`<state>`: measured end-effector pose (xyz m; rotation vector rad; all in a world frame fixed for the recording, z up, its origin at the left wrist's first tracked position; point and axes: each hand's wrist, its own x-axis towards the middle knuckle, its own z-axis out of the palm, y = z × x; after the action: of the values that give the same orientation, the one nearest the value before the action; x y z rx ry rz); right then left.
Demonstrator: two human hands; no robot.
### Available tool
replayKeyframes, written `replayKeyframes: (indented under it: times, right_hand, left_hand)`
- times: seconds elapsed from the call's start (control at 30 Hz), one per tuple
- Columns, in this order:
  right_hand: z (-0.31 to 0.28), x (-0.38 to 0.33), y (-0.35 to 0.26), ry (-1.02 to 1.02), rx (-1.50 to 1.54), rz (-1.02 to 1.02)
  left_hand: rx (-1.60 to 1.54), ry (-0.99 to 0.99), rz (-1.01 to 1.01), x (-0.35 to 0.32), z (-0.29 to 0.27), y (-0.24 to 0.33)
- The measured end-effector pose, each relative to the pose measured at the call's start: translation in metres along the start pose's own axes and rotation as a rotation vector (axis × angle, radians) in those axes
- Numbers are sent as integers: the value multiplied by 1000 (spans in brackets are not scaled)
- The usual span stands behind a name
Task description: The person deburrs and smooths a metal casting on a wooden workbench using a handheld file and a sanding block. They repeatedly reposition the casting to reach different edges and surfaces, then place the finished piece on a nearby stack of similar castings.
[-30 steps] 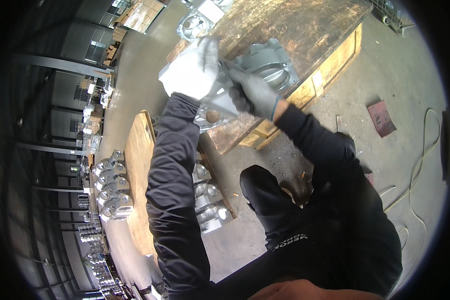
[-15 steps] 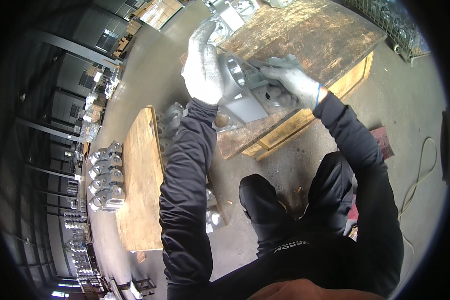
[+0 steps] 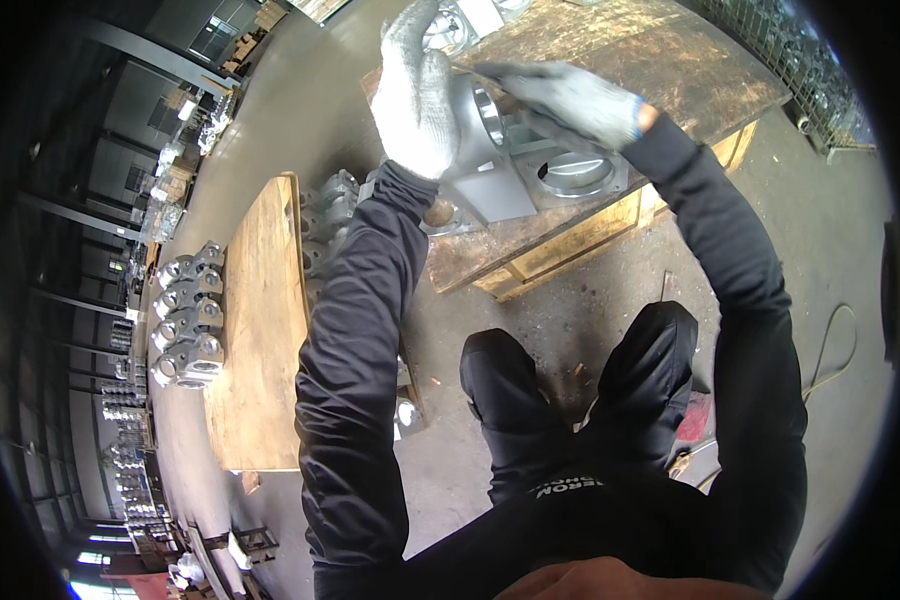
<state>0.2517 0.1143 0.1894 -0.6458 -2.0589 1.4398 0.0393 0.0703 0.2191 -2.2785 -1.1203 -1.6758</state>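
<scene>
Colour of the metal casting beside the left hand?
Silver-grey; the metal casting shows best in the head view.

Left hand [image 3: 417, 110]: covered by a white knit glove, shaded with grey. Right hand [image 3: 575, 98]: covered by a pale grey-white glove, darkened toward the fingertips and edged with blue at the wrist. Sleeves [image 3: 350, 370] and trousers [image 3: 505, 370]: rendered in black. Upper garment [image 3: 610, 530]: black, marked with white lettering. Boxy casting [image 3: 490, 185]: finished in plain silver-grey. Bench top [image 3: 670, 70]: mottled in dark brown, tan and rust. Bench side [image 3: 595, 232]: toned in honey yellow. Board [image 3: 260, 330]: tan, faintly streaked. Row of castings [image 3: 188, 320]: coloured silver. Floor [image 3: 540, 310]: grey, flecked with darker specks. Scrap [image 3: 692, 418]: coloured dull red.
</scene>
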Motion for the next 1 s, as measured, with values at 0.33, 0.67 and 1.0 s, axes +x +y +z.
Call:
replayKeyframes:
  times: [0.33,0.67,1.0]
  right_hand:
    - [18,1,16,101,-299,-295]
    - [87,-26,39,576,-461,-436]
    - [190,-3,58,964,-51,-310]
  left_hand:
    - [-30,105,-42,-3,0,2]
    - [16,125,116,-4,-3,-4]
    - [230,119,41,-4,3,-8]
